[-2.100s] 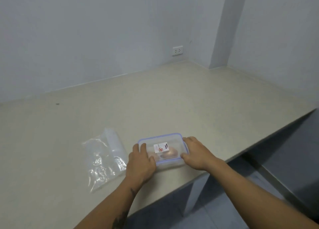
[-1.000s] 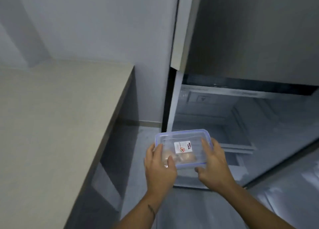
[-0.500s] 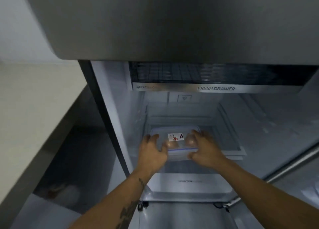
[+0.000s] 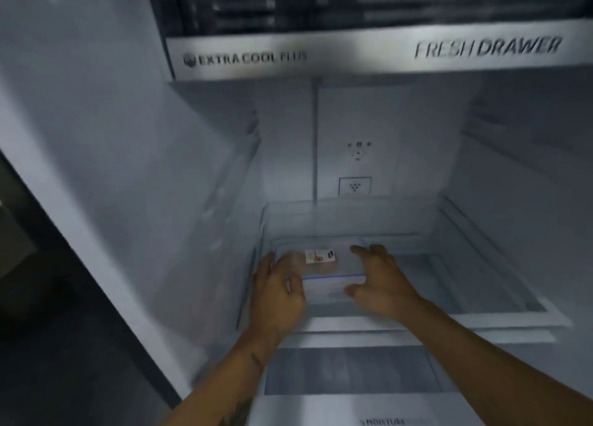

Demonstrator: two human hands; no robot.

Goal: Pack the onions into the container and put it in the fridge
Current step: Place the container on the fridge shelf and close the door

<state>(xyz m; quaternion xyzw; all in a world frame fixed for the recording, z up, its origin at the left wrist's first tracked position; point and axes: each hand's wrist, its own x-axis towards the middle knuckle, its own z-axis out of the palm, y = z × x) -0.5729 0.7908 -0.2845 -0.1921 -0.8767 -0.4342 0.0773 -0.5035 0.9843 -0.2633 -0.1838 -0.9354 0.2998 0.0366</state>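
Clear lidded container (image 4: 321,266) sitting on glass fridge shelf (image 4: 500,300) at lower centre, left hand (image 4: 276,292) gripping its side, right hand (image 4: 380,284) hovering loosely spread beside it, Fresh Drawer trim (image 4: 378,51) overhanging above.

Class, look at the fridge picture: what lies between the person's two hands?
In the head view, the clear lidded container sits on the fridge shelf between the left hand and right hand.

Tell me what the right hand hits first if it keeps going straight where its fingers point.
Probably the clear plastic blue-rimmed container; the right hand already flanks it, so depth is unclear.
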